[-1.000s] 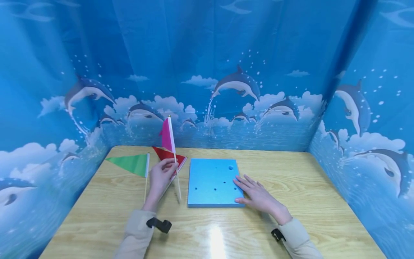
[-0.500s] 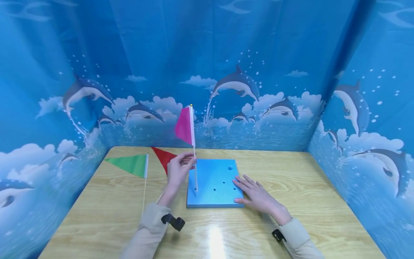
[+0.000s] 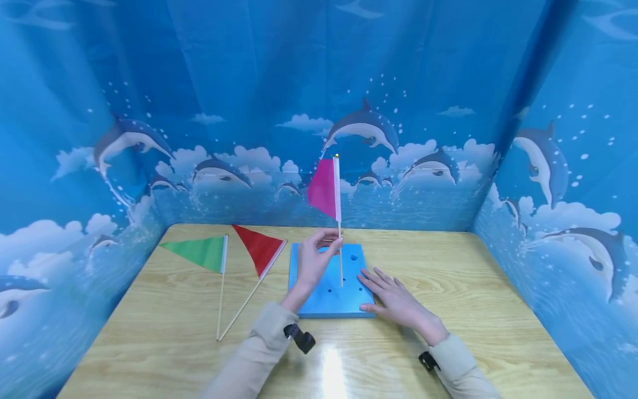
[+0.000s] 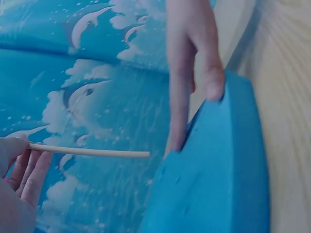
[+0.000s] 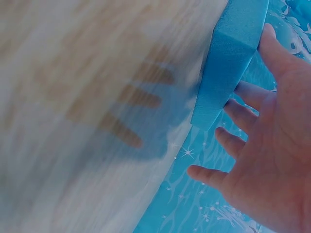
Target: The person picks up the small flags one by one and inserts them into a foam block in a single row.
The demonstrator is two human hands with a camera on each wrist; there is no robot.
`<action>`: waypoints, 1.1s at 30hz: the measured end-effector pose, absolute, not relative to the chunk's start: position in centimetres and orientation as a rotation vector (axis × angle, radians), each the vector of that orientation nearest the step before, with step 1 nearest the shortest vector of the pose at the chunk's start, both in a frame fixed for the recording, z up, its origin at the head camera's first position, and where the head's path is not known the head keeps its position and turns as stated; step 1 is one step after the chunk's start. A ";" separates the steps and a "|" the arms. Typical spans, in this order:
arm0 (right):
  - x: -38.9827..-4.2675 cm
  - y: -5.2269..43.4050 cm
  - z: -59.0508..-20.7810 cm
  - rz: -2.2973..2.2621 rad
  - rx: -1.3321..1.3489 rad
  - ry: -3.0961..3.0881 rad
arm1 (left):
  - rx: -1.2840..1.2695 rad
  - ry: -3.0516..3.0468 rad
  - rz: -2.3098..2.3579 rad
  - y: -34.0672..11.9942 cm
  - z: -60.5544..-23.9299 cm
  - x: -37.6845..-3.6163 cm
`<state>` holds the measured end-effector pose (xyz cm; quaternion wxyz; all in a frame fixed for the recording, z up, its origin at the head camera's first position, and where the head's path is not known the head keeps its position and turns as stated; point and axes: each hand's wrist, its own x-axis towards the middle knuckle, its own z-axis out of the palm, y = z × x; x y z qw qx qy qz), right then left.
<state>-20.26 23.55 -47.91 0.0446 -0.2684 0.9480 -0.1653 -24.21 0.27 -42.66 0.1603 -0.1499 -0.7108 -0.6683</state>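
Setting: a screened-off recording booth; type of building not discernible. Counter, one, pale wood-grain top, light reflected toward the near edge. Backdrop, blue, softly folded, printed with leaping dolphins, clouds and water; stands behind the counter's far edge and along its left and right edges, turning at both far corners. Wrist cameras, two, black.

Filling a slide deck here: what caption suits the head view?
Left hand holds a pink flag above a blue board; right hand touches its edge.
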 end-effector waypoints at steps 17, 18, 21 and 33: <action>-20.4 23.4 -48.1 -0.474 -0.805 2.902 | -0.467 -2.111 -1.895 4.6 -45.7 -24.5; -20.4 23.4 -48.1 -0.474 -0.801 2.901 | -0.468 -2.115 -1.886 4.6 -45.8 -24.5; -20.5 23.4 -48.1 -0.453 -0.800 2.904 | -0.474 -2.134 -1.856 4.8 -46.1 -24.5; -20.2 23.7 -48.1 -0.401 -0.791 2.898 | -0.454 -2.227 -1.792 5.3 -46.9 -24.2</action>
